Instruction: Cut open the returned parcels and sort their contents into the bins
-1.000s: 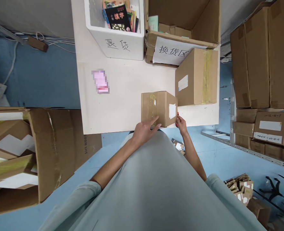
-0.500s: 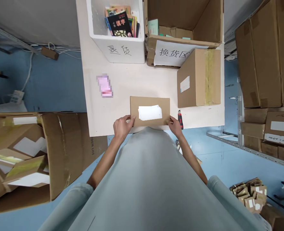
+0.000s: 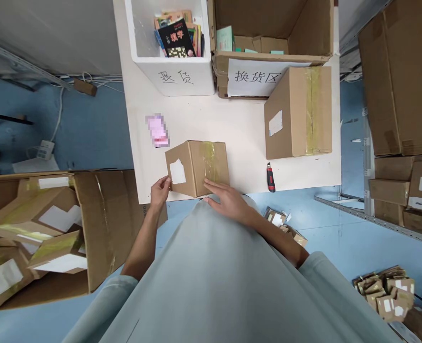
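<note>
A small taped cardboard box (image 3: 198, 164) with a white label lies at the near edge of the white table (image 3: 232, 124). My left hand (image 3: 159, 189) grips its near left corner, fingers curled on the labelled side. My right hand (image 3: 227, 202) lies with fingers stretched flat against the box's near edge, by the tape strip. A red and black utility knife (image 3: 270, 177) rests on the table to the right, apart from both hands.
A bigger taped carton (image 3: 298, 112) stands at the table's right. At the back are a white bin with books (image 3: 173, 45) and an open cardboard box with a paper sign (image 3: 268, 47). An open carton of parcels (image 3: 46, 228) sits on the floor left; stacked cartons (image 3: 400, 81) fill the right.
The small box has been turned and shifted left: its label, facing up half a second ago, now faces left. My hands moved left with it; the right hand came off the box's right end.
</note>
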A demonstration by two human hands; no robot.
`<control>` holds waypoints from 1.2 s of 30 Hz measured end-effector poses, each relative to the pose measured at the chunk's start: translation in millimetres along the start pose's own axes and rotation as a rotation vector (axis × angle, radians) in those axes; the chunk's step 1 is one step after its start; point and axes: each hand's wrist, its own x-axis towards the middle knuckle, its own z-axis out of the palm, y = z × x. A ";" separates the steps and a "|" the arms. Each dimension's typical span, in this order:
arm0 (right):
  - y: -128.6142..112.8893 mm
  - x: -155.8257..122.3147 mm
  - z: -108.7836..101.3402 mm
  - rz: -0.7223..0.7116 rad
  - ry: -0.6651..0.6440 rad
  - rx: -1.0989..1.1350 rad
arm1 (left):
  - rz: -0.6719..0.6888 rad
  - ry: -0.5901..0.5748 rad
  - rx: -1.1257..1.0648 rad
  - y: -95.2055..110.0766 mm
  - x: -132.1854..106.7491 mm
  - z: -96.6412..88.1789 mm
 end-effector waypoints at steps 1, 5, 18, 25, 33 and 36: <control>2.8 0.4 -0.9 0.007 0.011 -0.001 | -0.003 -0.003 -0.004 -0.1 0.0 0.0; 35.7 -11.5 -14.1 0.069 0.137 0.000 | -0.022 -0.043 -0.069 0.3 -9.1 8.4; 169.9 -48.0 -25.1 0.349 0.334 0.490 | 0.095 -0.181 -0.206 33.8 -66.5 80.3; 130.9 -43.6 -42.3 0.246 0.412 0.411 | 0.151 -0.027 -0.137 50.6 -80.6 52.2; 101.1 -22.8 -90.8 0.228 0.493 0.370 | 0.244 0.055 -0.239 102.0 -92.6 33.3; 105.8 -12.6 -83.0 0.255 0.455 0.385 | 0.175 0.072 -0.210 97.8 -88.2 35.4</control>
